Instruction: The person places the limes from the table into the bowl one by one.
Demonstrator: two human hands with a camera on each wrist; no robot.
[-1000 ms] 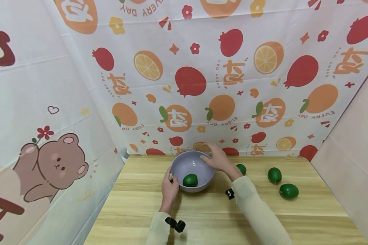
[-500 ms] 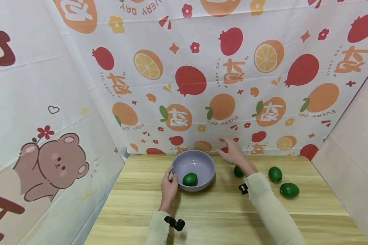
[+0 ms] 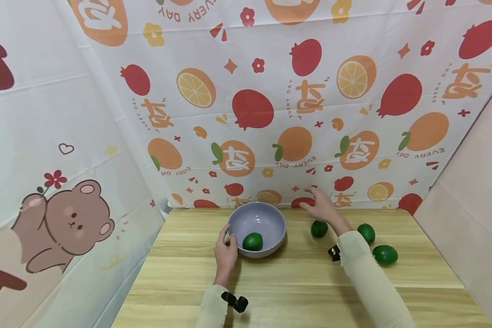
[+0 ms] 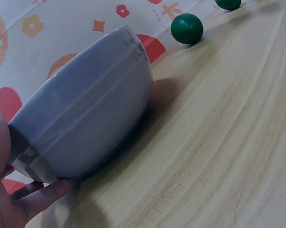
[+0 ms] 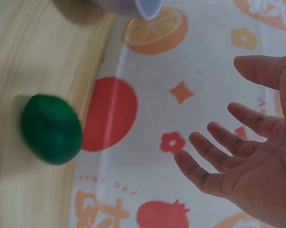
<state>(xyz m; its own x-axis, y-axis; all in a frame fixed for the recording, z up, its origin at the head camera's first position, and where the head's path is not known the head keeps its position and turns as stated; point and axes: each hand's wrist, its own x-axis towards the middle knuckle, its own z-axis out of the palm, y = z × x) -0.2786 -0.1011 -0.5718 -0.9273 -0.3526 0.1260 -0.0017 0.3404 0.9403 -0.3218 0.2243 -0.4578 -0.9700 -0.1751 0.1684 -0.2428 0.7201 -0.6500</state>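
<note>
A grey-purple bowl (image 3: 266, 221) stands on the wooden table with one green lime (image 3: 252, 242) lying in it. My left hand (image 3: 226, 253) holds the bowl's left side; the left wrist view shows the thumb side at the rim and fingertips under the bowl (image 4: 90, 104). Right of the bowl, my right hand (image 3: 323, 208) hovers with fingers spread and nothing in them. Just below it lies a lime (image 3: 319, 229), which the right wrist view shows as a green lime (image 5: 51, 129) apart from the fingers. Two more limes rest farther right, one (image 3: 366, 233) behind the other (image 3: 385, 254).
A fruit-printed cloth (image 3: 254, 109) hangs along the table's back edge, close behind the bowl and right hand. A bear-printed cloth (image 3: 79, 218) stands at the left, a plain pale one (image 3: 471, 205) at the right. Bare wooden table top (image 3: 295, 291) lies in front.
My right hand has left the bowl's right rim and moved right, to above the nearest lime. The left hand stays on the bowl, and the lime inside lies still.
</note>
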